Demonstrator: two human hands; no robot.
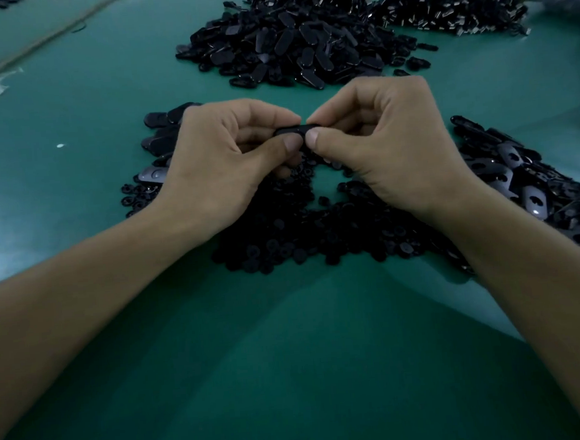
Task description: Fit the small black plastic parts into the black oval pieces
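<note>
Left hand and right hand both pinch 1 black oval piece above the loose small parts; uneven thumb pressure could misseat the insert.

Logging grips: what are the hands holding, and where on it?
One black oval piece: left hand pinches its left end, right hand its right end.

Single view, head-worn wide-angle camera. It faces forward and steeply down, looking along both forearms onto the green table. Close range: left hand and right hand sit mid-frame, near the lens. The top of the frame reaches the pile of black oval pieces farther out. Table lines bend toward the frame edges.
</note>
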